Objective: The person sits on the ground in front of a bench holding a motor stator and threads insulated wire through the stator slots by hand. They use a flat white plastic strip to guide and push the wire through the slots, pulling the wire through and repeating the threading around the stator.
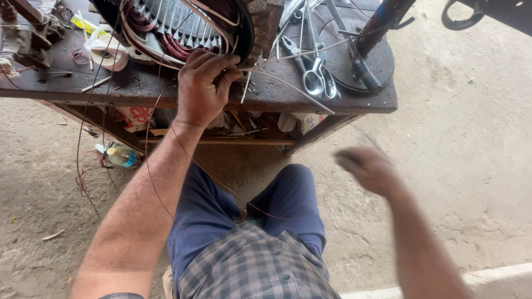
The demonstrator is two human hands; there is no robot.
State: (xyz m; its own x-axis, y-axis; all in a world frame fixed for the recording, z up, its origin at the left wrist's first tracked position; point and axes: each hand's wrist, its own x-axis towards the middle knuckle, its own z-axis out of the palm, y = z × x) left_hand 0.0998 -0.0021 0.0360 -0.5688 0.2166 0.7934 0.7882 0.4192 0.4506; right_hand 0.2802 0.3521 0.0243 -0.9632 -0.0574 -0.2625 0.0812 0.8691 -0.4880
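Note:
A large round motor stator (183,27) with copper windings and white insulation strips lies on a dark wooden workbench (277,94). My left hand (202,83) grips the stator's near rim, fingers curled over the windings. Thin copper wire (166,188) trails from the stator down past my left arm to my lap. My right hand (368,169) hangs blurred in the air to the right, below the bench, away from everything; I cannot tell whether it holds anything.
Scissors (318,77) and pliers lie on the bench right of the stator, beside a round black metal base (377,61) with a post. A tape roll (108,52) sits at the left. A plastic bottle (122,156) lies on the concrete floor under the bench.

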